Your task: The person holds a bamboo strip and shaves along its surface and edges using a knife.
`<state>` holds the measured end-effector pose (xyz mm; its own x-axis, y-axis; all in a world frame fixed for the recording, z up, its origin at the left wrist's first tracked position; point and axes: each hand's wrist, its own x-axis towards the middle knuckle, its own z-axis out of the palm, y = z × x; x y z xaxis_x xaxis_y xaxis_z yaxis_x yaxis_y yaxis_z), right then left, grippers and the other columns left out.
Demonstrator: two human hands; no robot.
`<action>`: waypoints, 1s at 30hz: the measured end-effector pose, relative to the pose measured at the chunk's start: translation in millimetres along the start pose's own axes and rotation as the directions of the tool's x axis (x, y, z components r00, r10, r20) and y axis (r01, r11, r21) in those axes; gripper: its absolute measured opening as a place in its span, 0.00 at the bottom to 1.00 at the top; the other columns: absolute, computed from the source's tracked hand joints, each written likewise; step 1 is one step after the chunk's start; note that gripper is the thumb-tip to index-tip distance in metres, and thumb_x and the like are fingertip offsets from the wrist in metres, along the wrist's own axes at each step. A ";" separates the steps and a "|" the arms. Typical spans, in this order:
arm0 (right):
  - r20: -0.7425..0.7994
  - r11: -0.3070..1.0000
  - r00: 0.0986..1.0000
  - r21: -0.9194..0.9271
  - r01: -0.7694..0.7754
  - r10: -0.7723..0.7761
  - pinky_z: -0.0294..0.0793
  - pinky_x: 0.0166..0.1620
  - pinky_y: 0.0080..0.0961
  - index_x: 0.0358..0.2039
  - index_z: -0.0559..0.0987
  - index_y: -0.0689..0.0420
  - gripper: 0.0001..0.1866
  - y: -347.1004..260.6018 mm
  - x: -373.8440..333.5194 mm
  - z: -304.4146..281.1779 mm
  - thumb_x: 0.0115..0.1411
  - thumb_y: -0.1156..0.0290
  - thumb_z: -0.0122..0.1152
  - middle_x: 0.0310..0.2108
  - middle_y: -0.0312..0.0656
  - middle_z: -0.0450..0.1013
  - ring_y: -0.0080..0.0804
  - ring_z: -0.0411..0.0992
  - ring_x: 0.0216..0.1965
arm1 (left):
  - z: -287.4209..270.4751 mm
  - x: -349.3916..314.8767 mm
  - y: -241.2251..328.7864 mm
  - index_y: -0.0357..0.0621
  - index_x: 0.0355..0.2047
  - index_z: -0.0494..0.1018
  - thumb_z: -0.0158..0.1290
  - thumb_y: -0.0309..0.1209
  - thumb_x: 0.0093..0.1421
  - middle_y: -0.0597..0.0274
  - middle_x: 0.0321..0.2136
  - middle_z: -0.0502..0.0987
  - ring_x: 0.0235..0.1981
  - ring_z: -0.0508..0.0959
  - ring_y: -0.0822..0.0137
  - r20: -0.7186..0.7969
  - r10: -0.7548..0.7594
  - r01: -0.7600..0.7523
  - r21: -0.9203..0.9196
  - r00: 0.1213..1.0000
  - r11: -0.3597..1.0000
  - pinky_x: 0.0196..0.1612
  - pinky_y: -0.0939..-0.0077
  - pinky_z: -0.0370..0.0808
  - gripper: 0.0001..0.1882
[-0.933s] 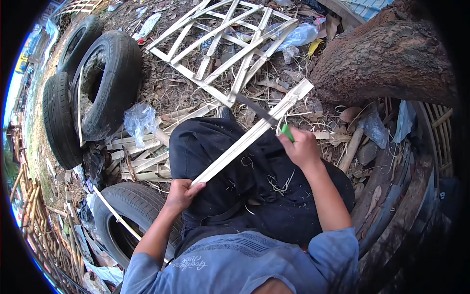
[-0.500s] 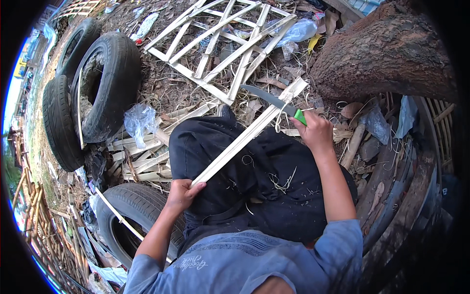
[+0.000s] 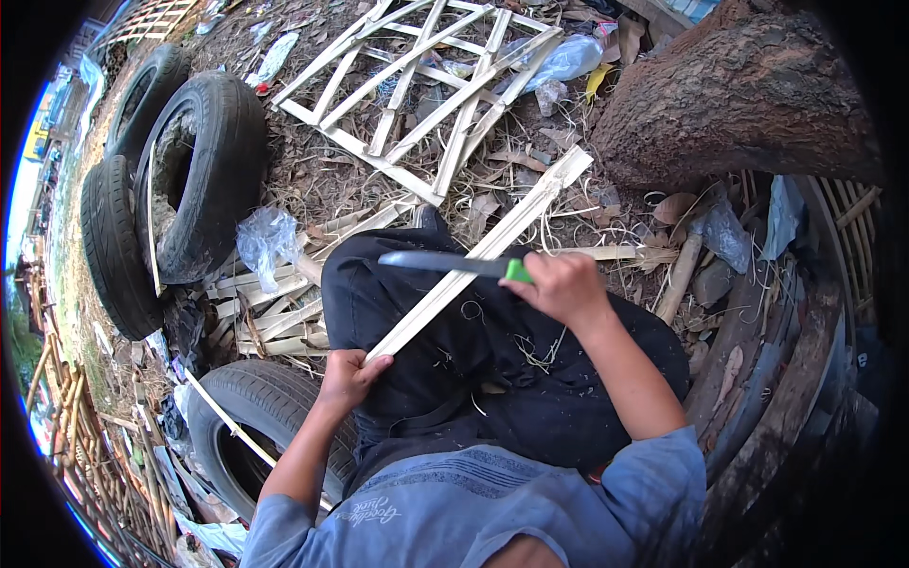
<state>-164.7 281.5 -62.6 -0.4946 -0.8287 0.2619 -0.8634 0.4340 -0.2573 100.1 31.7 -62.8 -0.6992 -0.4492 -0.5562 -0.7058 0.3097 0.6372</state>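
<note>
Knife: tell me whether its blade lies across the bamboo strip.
Yes, the knife in the right hand crosses the bamboo strip.

Seated person seen from above, legs in dark trousers point(image 3: 492, 360). Left hand point(image 3: 348, 377) grips the near end of a long pale bamboo strip point(image 3: 483, 251), which runs diagonally up and right across the lap toward the tree trunk point(image 3: 748, 90). Right hand point(image 3: 559, 284) holds a knife point(image 3: 445, 263) by its green handle, blade pointing left and lying across the strip. A bamboo lattice point(image 3: 417, 85) lies on the littered ground beyond; tyres point(image 3: 189, 170) stand at left, with cut strips point(image 3: 265, 312) piled beside them.
</note>
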 end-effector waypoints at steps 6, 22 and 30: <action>-0.221 0.938 0.915 -0.005 -0.347 0.337 0.73 0.20 0.36 0.20 0.72 0.55 0.22 44.5 -2.6 -3.0 0.59 0.51 0.60 0.15 0.43 0.73 0.42 0.75 0.17 | -0.8 4.9 6.6 0.31 0.13 0.72 0.64 0.45 0.55 0.66 0.07 0.63 0.13 0.60 0.79 0.032 -0.023 0.022 0.044 0.999 0.999 0.15 0.72 0.59 0.28; 0.489 -0.048 0.787 0.859 -0.510 0.377 0.56 0.15 0.16 0.20 0.65 0.54 0.25 8.7 0.1 -7.0 0.69 0.51 0.44 0.12 0.27 0.55 0.15 0.55 0.11 | -0.4 2.9 -0.5 0.32 0.12 0.71 0.65 0.45 0.53 0.67 0.07 0.64 0.13 0.62 0.79 0.007 -0.016 0.016 0.007 1.000 1.000 0.15 0.74 0.60 0.28; -0.161 0.989 0.981 -0.077 -0.125 0.111 0.72 0.21 0.34 0.19 0.72 0.53 0.21 39.6 -4.4 -12.4 0.58 0.51 0.61 0.13 0.40 0.69 0.40 0.73 0.15 | -4.1 -0.7 5.5 0.32 0.12 0.72 0.65 0.44 0.54 0.67 0.07 0.64 0.13 0.62 0.79 -0.012 -0.007 0.007 -0.024 1.000 1.000 0.15 0.74 0.60 0.27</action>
<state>-197.9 306.7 -62.3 -0.5971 -0.7073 0.3784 -0.8000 0.5599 -0.2159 97.1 30.3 -56.7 -0.6929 -0.4613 -0.5542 -0.7074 0.2865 0.6461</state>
